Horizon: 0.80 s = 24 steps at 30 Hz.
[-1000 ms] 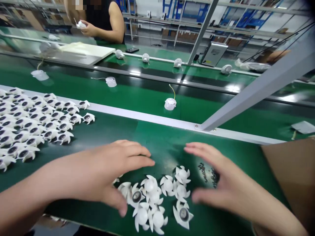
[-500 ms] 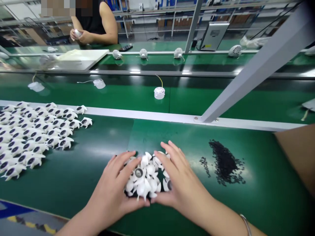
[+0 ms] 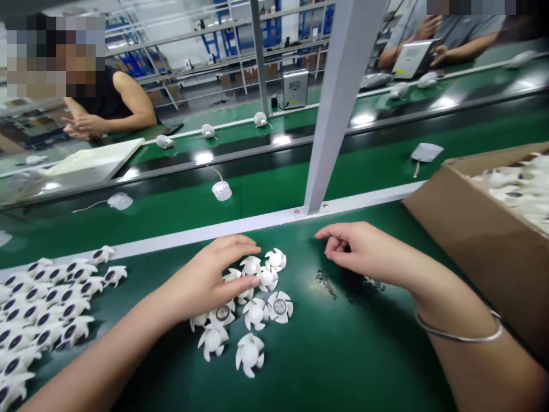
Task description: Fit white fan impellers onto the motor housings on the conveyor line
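Observation:
Several small white fan wheels (image 3: 255,313) lie loosely spread on the green work surface, some hub side up, some showing a round grey centre. Over their upper left part hovers my left hand (image 3: 210,274), fingers stretched and thumb apart, holding nothing. Farther right, my right hand (image 3: 369,252) is raised above the small black pieces (image 3: 326,284), its index finger extended and the other fingers loosely curled. Nothing shows between its fingers. My right hand and forearm hide most of the black pile.
Rows of white fan wheels (image 3: 45,309) with dark centres stand at left. A cardboard box (image 3: 467,229) full of white parts is at right. A grey post (image 3: 330,126) rises behind the surface. Beyond the rail, a belt carries white round housings (image 3: 222,190). Two people sit opposite.
My hands have parted from around the gathered fan wheels, which now lie spread out. My right hand has moved right, over the black pieces. The view has turned right, showing the box's contents.

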{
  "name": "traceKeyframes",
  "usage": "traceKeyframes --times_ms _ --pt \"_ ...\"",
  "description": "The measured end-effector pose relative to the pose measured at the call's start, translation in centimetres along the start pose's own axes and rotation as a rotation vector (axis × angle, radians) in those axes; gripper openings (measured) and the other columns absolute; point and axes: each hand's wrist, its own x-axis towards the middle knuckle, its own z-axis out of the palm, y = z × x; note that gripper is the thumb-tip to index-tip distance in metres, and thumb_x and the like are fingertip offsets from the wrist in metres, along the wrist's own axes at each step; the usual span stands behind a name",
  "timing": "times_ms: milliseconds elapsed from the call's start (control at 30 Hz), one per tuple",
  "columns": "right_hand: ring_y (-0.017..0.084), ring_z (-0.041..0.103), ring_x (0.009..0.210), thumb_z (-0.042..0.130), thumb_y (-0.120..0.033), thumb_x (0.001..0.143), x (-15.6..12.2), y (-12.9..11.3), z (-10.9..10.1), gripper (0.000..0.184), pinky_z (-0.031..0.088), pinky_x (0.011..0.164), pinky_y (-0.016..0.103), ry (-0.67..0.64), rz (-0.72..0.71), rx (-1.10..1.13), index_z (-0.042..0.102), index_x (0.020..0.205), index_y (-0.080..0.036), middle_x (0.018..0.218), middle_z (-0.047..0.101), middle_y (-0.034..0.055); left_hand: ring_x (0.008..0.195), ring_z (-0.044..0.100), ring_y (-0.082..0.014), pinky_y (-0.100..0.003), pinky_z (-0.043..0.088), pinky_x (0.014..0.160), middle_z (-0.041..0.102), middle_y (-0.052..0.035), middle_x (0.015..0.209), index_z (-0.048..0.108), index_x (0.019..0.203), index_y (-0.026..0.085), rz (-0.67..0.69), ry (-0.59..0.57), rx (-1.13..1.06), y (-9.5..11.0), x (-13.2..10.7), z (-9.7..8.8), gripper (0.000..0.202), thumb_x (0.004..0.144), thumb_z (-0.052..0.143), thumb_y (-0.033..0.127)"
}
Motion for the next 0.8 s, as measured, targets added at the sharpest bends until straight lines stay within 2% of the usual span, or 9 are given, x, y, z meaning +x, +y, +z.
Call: traceKeyframes --times_ms 67,133,200,267,433,533,600,700,800 --pt "0.014 0.064 0.066 0.055 -0.014 0.078 -0.2 -0.3 0.2 0.038 0.046 0.059 0.023 -0.031 0.019 -0.071 0.068 0.113 -0.022 0.079 0.072 -0.0014 0.124 0.054 -0.0237 -0.038 0.045 0.108 0.058 -0.0063 0.133 0.059 0.13 0.027 0.076 -0.075 -0.114 -0.5 3.2 -0.1 0.045 0.089 0.065 0.046" --pt "0.013 0.062 0.062 0.054 -0.012 0.078 -0.4 -0.7 0.7 0.038 0.044 0.057 0.023 -0.068 0.011 -0.102 0.069 0.112 -0.022 0.075 0.071 -0.0021 0.122 0.055 -0.0233 -0.037 0.046 0.106 0.059 -0.0062 0.131 0.061 0.13 0.027 0.124 -0.149 -0.205 -0.9 5.3 0.4 0.048 0.087 0.069 0.046" --pt "0.013 0.06 0.06 0.053 -0.01 0.079 -0.4 -1.0 1.2 0.039 0.042 0.057 0.023 -0.081 -0.001 -0.12 0.068 0.113 -0.022 0.072 0.07 -0.0029 0.12 0.056 -0.0233 -0.034 0.05 0.099 0.057 -0.0063 0.132 0.062 0.127 0.028 0.125 -0.223 -0.267 -1.3 6.2 1.1 0.046 0.085 0.071 0.045" --pt "0.013 0.06 0.06 0.053 -0.009 0.079 -0.5 -1.1 1.6 0.039 0.041 0.057 0.023 -0.066 -0.005 -0.147 0.067 0.113 -0.022 0.071 0.069 -0.0035 0.119 0.056 -0.0226 -0.033 0.05 0.096 0.055 -0.0059 0.132 0.066 0.121 0.029 0.108 -0.248 -0.295 -1.4 6.1 1.9 0.037 0.087 0.069 0.041" --pt "0.014 0.062 0.07 0.053 -0.005 0.08 -0.4 -1.2 2.4 0.041 0.041 0.062 0.024 -0.02 0.03 -0.235 0.066 0.115 -0.022 0.078 0.069 -0.0011 0.113 0.057 -0.0193 -0.034 0.043 0.101 0.063 -0.0021 0.121 0.067 0.106 0.026 0.13 -0.237 -0.311 -0.9 5.2 2.4 0.018 0.088 0.068 0.029" --pt "0.017 0.063 0.073 0.053 -0.005 0.082 -0.4 -1.8 3.0 0.044 0.041 0.063 0.026 -0.008 0.102 -0.361 0.063 0.121 -0.022 0.08 0.068 0.0013 0.105 0.059 -0.0188 -0.033 0.045 0.094 0.067 -0.0012 0.109 0.065 0.104 0.024 0.135 -0.248 -0.322 -0.7 5.1 2.1 0.017 0.088 0.067 0.028" --pt "0.018 0.062 0.071 0.054 -0.006 0.082 -0.4 -2.5 3.4 0.04 0.038 0.06 0.026 -0.018 0.134 -0.466 0.064 0.117 -0.021 0.08 0.067 0.0022 0.102 0.06 -0.0182 -0.031 0.046 0.089 0.068 -0.001 0.106 0.065 0.103 0.024 0.123 -0.245 -0.345 -0.8 5.1 1.9 0.016 0.088 0.067 0.027" --pt "0.019 0.063 0.068 0.054 -0.004 0.08 -0.4 -3.5 3.8 0.035 0.033 0.055 0.027 -0.035 0.171 -0.606 0.064 0.11 -0.019 0.079 0.066 0.0035 0.094 0.062 -0.0165 -0.028 0.048 0.079 0.068 -0.0015 0.104 0.064 0.1 0.022 0.065 -0.172 -0.404 -1.6 5.2 1.9 0.015 0.085 0.068 0.025" --pt "0.02 0.064 0.068 0.052 0.0 0.077 -0.4 -4.1 4.0 0.034 0.032 0.053 0.026 -0.021 0.189 -0.697 0.064 0.104 -0.017 0.076 0.066 0.0045 0.084 0.062 -0.0153 -0.027 0.049 0.072 0.068 -0.0036 0.098 0.064 0.094 0.019 0.018 -0.037 -0.493 -2.6 5.6 2.5 0.015 0.083 0.071 0.027"
